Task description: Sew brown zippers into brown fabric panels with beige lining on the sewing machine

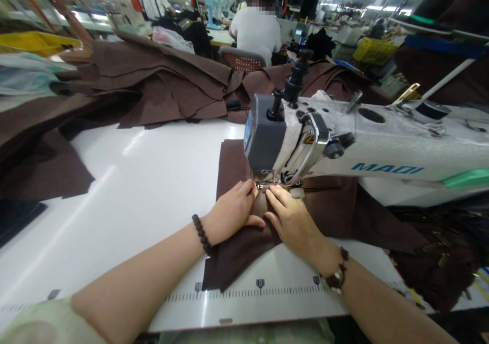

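Note:
A brown fabric piece [233, 166] lies under the head of a white sewing machine [336, 145]. My left hand [237, 206] rests flat on the cloth, left of the presser foot [264, 186], its thumb spread toward the right. Just right of the foot, my right hand [294, 222] presses on the same cloth with fingers stretched out and thumb apart. Both sets of fingertips are close beside the foot. The needle point is too small to make out. More of the cloth extends right, beneath the machine arm.
Stacked brown fabric panels [160, 79] line the table's far side and left. Dark brown pieces with zippers [439, 252] hang at the right edge. A ruler scale [260, 289] runs along the front of the white table [153, 181]. A person [256, 31] sits ahead, facing away.

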The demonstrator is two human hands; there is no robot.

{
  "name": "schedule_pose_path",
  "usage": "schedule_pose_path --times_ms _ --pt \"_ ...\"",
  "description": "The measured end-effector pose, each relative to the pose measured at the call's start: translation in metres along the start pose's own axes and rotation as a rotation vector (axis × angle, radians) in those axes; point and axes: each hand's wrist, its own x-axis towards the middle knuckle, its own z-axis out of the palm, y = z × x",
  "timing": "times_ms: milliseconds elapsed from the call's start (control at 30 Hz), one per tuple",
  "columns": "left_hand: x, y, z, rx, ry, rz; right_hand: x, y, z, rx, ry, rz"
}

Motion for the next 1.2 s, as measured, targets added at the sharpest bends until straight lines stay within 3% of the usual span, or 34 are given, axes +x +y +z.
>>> schedule_pose_path --times_ms 1200 --pt "0.01 -0.015 0.005 -0.018 -0.008 0.04 0.009 -0.001 0.005 -0.063 0.006 0.051"
